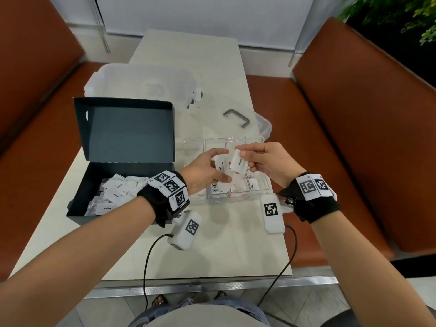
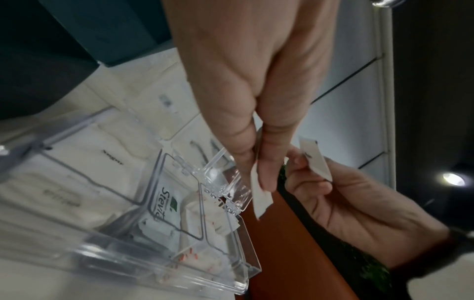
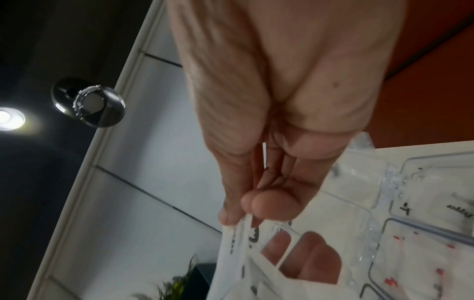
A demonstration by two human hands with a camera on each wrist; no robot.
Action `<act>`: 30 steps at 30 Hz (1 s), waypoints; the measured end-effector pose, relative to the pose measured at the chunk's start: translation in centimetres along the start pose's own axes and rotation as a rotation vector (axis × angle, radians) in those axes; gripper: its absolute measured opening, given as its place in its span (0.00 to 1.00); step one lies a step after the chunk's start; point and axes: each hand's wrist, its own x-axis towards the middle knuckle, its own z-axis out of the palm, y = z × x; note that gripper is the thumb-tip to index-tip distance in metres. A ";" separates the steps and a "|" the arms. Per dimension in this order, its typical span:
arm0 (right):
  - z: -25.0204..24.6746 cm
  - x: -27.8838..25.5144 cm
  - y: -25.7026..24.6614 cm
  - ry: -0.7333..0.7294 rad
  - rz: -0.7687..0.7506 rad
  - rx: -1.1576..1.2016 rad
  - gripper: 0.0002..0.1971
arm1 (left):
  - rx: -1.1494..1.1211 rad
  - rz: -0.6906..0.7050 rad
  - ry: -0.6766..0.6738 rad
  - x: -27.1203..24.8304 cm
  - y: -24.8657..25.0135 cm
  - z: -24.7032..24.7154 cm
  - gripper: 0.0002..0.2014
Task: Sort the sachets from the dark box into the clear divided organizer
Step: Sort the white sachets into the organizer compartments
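Note:
Both hands hover over the clear divided organizer (image 1: pixel 260 192). My left hand (image 1: pixel 210 166) pinches a white sachet (image 1: pixel 221 165) between thumb and fingers; the left wrist view shows that sachet (image 2: pixel 259 200) edge-on below the fingers. My right hand (image 1: pixel 259 159) pinches another white sachet (image 1: pixel 238 164) printed "Pepper", close beside the first. The organizer (image 2: pixel 241 280) holds a Stevia sachet (image 2: pixel 164 205) and red-printed ones in its near compartments. The dark box (image 1: pixel 82 204), lid up, sits left with several white sachets (image 1: pixel 115 194) inside.
A frosted plastic tub (image 1: pixel 141 79) stands behind the dark box, and a clear lid with a grey handle (image 1: pixel 237 118) lies behind the organizer. Brown bench seats flank the narrow table (image 1: pixel 224 251). Camera cables trail off the near edge.

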 end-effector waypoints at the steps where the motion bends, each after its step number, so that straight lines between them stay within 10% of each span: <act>1: 0.4 0.1 -0.2 -0.029 0.002 -0.034 0.12 | 0.029 0.006 -0.016 -0.2 0.2 0.1 0.39; 9: 1.7 0.8 -0.9 -0.017 -0.070 -0.450 0.05 | 0.141 0.064 -0.163 -0.8 0.8 0.0 0.27; 17: -0.5 0.7 -0.2 0.131 -0.086 -0.362 0.07 | 0.005 -0.019 -0.036 0.2 0.1 -0.5 0.17; 30: -1.2 0.1 0.4 0.117 -0.062 -0.344 0.09 | 0.318 0.242 0.026 1.6 -0.4 0.7 0.07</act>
